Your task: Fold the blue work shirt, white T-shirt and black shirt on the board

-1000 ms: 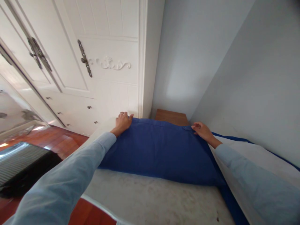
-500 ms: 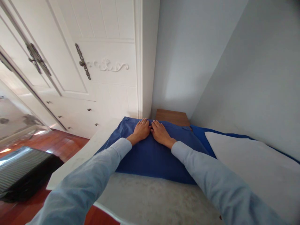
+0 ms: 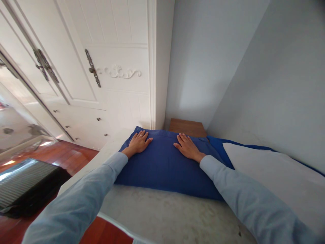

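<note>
A blue piece of cloth [image 3: 165,166], perhaps a folded garment, lies spread over a pale, stained tabletop [image 3: 162,211]. Along its far edge runs a stitched band, with a small button-like round at the far left corner. My left hand [image 3: 139,141] rests flat near that corner, fingers spread and pointing away from me. On the cloth's right half my right hand [image 3: 188,147] presses palm down, its fingers also stretched out. Neither hand grips anything. The cloth's underside is hidden.
White material [image 3: 274,179] over bright blue fabric lies at the right, against the grey wall [image 3: 284,101]. A brown wooden surface [image 3: 188,127] shows beyond the cloth. The white wardrobe [image 3: 122,108] stands ahead left. A ribbed dark case [image 3: 27,183] sits on the reddish floor.
My hands have moved apart from the cloth's middle, the left one to the left and the right one to the right. The far band shows more fully between them.
</note>
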Demonstrator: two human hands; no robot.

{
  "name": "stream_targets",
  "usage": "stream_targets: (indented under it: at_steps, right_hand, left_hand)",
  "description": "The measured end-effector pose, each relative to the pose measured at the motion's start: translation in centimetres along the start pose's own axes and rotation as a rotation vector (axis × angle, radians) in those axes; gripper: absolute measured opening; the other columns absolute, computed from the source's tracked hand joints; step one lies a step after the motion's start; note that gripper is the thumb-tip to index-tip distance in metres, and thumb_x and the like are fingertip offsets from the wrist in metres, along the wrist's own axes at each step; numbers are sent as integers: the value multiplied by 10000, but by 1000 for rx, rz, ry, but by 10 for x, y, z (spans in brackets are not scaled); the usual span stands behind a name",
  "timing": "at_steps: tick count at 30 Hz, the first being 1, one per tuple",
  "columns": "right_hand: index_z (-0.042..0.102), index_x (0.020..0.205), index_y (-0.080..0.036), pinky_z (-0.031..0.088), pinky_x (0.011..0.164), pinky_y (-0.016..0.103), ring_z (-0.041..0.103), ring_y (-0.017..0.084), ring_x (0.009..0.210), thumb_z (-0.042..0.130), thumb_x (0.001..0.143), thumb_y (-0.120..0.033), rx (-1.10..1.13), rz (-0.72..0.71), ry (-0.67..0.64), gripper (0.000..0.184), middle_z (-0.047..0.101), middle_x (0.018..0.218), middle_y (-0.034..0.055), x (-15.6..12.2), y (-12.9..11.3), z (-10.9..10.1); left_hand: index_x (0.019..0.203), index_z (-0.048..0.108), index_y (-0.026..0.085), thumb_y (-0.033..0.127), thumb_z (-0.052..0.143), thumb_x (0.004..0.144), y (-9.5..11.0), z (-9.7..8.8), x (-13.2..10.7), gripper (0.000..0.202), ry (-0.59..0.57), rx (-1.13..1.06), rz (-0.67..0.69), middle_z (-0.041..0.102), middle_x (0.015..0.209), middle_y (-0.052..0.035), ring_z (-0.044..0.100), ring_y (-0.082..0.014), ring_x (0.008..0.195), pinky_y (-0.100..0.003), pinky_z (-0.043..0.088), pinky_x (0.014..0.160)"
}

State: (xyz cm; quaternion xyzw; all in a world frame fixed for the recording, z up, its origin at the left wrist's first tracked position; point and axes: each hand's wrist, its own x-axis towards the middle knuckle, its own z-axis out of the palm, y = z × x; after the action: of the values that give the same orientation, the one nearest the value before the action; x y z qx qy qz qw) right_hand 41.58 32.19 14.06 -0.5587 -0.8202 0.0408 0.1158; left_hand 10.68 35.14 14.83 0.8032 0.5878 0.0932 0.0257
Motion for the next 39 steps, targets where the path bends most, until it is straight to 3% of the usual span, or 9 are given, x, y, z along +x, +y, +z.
stream_targets:
  at_steps: [6, 10, 14, 22, 26, 30, 34, 36, 39]
  right_hand:
    - [337, 1530, -34, 223, 1202, 498, 264, 338, 1488, 206, 982, -645, -80, 121, -8, 831, 317, 1587, 231, -20, 49, -3]
    - [414, 1493, -41, 270, 1188, 495, 343, 331, 1457, 152, 972, -667, -125, 88, 42, 856, 412, 1538, 229, -31, 74, -2]
    - [440, 1492, -96, 286, 1188, 501, 380, 318, 1440, 148, 970, -666, -108, 43, 70, 826, 459, 1519, 188, -39, 82, -4]
    - [453, 1462, -32, 284, 1185, 521, 399, 331, 1426, 192, 1001, -568, -146, 22, 94, 754, 461, 1503, 234, -53, 78, -16]
    - [439, 1468, -33, 313, 1167, 521, 403, 344, 1421, 204, 1009, -551, -132, 19, 166, 731, 462, 1499, 240, -53, 51, -24]
    - [401, 1502, -78, 329, 1168, 501, 372, 319, 1444, 212, 1008, -580, -32, -102, 200, 730, 440, 1527, 204, -46, -15, -30]
    - [382, 1494, 4, 282, 1196, 480, 325, 320, 1467, 239, 1021, -531, -16, -204, 178, 728, 380, 1551, 246, -41, -83, -24]
    - [363, 1502, 7, 286, 1188, 503, 335, 321, 1462, 216, 1033, -471, -23, -167, 152, 686, 382, 1546, 254, -41, -99, -16]
    - [375, 1503, -16, 291, 1180, 516, 348, 322, 1455, 183, 1036, -474, -28, -119, 66, 683, 398, 1540, 243, -47, -102, -3]
  left_hand:
    - [1486, 435, 102, 590, 204, 988, -32, -4, -5, 735, -7, -98, 103, 371, 1579, -147, 294, -257, 1485, -429, 215, 1219]
    - [1475, 456, 101, 648, 199, 962, -55, -7, -15, 793, -10, -102, 140, 387, 1573, -138, 316, -252, 1476, -401, 216, 1223]
    - [1485, 440, 88, 640, 163, 962, -70, -11, -26, 809, -30, -62, 153, 384, 1575, -134, 302, -240, 1482, -383, 204, 1226]
    - [1487, 427, 101, 599, 151, 976, -79, -28, -60, 765, -30, 10, 68, 396, 1564, -142, 350, -258, 1459, -421, 271, 1200]
    - [1505, 400, 149, 619, 165, 985, -55, -42, -72, 740, 9, 14, 111, 376, 1579, -130, 299, -264, 1482, -457, 267, 1198]
    - [1528, 358, 150, 627, 184, 993, 5, -50, -71, 737, 25, -13, 284, 307, 1610, -130, 229, -261, 1506, -453, 219, 1215]
    - [1553, 301, 144, 561, 158, 1021, 65, -44, -67, 690, 3, -73, 470, 285, 1620, -123, 195, -217, 1517, -412, 156, 1235]
    - [1566, 264, 140, 555, 140, 1023, 79, -37, -68, 694, -12, -116, 475, 278, 1623, -125, 184, -207, 1519, -397, 163, 1232]
    - [1567, 268, 163, 590, 149, 1012, 79, -22, -74, 710, -68, -126, 448, 260, 1629, -120, 177, -215, 1520, -409, 157, 1230]
